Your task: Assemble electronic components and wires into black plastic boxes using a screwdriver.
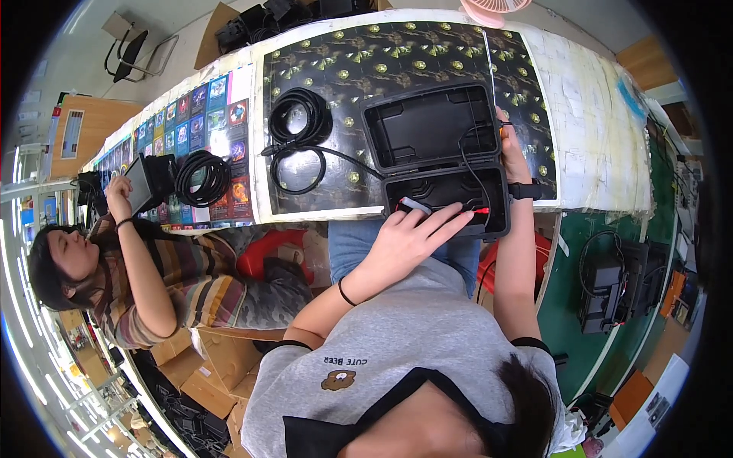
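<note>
An opened black plastic case (430, 126) stands at the table's near edge, its lid tipped back. A black cable (351, 159) reaches its left side from a coil. My left hand (412, 243) lies over the near edge of the case's lower half, fingers stretched out and apart. By those fingers are a small grey cylindrical piece (414, 205) and a red connector (482, 211). Along the case's right side, my right hand (515, 156) is closed near a thin black wire and a small orange piece (503, 132). What its fingers hold is partly hidden.
Coiled black cable (299, 114) lies on the patterned dark mat (382, 61). To the left, a co-worker's hand (118, 195) touches a dark flat panel (139, 187) beside another cable coil (202, 179). A pink fan (492, 9) stands at the far edge. Black cases (603, 286) lie lower right.
</note>
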{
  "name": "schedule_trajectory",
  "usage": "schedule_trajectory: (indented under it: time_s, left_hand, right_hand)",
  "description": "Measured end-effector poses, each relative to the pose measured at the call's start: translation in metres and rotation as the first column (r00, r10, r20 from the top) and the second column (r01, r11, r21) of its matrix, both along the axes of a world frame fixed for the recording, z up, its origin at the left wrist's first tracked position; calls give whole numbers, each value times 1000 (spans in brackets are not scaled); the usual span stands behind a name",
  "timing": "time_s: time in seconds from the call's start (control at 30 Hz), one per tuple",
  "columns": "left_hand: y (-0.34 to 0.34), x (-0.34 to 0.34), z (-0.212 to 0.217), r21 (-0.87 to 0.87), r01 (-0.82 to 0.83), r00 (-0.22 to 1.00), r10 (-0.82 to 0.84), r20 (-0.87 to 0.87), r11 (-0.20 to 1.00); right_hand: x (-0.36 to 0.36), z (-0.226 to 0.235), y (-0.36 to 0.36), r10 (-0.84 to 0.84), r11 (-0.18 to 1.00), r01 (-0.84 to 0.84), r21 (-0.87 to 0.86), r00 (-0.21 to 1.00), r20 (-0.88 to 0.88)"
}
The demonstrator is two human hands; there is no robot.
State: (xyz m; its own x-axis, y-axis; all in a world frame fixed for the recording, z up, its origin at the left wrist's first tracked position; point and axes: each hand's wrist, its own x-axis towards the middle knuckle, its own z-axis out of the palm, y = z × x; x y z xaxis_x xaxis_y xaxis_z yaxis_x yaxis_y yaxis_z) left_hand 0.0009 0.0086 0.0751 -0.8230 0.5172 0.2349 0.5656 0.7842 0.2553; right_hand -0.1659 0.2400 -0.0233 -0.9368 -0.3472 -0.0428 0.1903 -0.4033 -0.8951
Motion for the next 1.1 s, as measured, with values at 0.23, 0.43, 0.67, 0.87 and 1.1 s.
schedule_trajectory:
  time_s: [0.23, 0.43, 0.67, 0.87, 1.1]
  left_hand:
    - [-7, -27, 4, 124, 140, 962, -164, 216, 982]
    - [-4, -40, 8, 72, 205, 878, -215, 428, 976]
    - [-1, -35, 3, 348, 116, 967, -186, 175, 930]
    - [-28, -37, -5, 679, -142, 957, 275, -91, 720]
    - [-68, -61, -47, 750, -649, 759, 33, 651, 132]
  right_hand:
    - [3, 6, -6, -91, 996, 91, -10, 995, 35]
    - [-2, 10, -6, -16, 999, 15, -30, 1000, -14]
    - [-1, 5, -6, -60, 998, 61, -31, 998, 15]
    - [-3, 1, -3, -30, 999, 30, -20, 999, 12]
    - [-2, 0, -3, -34, 999, 34, -23, 999, 11]
